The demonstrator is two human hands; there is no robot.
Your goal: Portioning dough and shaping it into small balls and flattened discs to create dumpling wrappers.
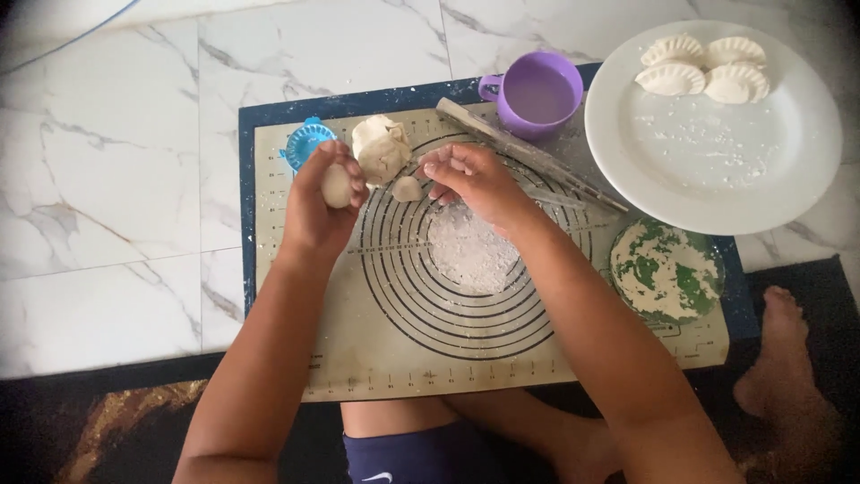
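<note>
Over floury ringed mat (pixel 376 358), left hand (pixel 322 202) gripping smooth dough ball (pixel 338 185), right hand (pixel 475 179) loosely curled, holding nothing

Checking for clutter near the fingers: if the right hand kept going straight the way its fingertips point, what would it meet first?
Probably the small dough piece just beyond the right hand, then the big dough lump; height above the mat is unclear.

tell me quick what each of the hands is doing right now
Left hand: closed around a small dough ball.
Right hand: fingers curled, resting on the baking mat beside another dough piece; holding nothing visible.
</note>
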